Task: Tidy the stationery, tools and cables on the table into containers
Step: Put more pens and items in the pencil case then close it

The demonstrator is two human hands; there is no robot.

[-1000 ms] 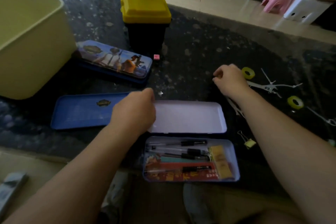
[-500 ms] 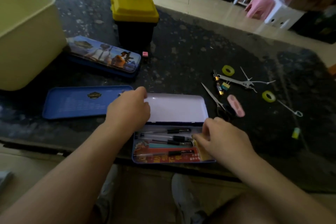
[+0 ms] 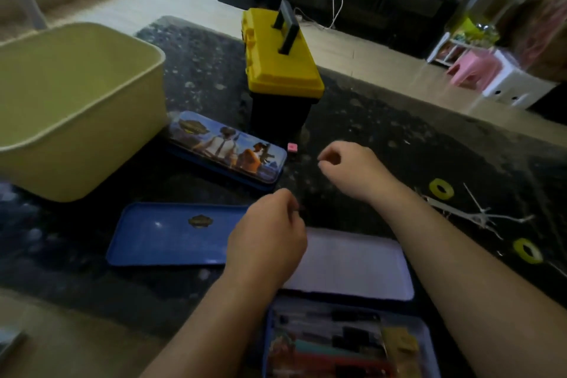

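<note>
A person's left hand (image 3: 267,236) hovers with curled fingers over the left end of a white lid (image 3: 352,264) on the dark surface (image 3: 383,138). The right hand (image 3: 346,169), at its 1 o'clock, has thumb meeting forefinger. Whether either hand holds anything cannot be told. The open pencil case (image 3: 346,344) with blurred pens (image 3: 352,316) lies at 6 o'clock, yellow tape rings (image 3: 441,189) at 3 o'clock, and the yellow toolbox (image 3: 282,70) at 12.
</note>
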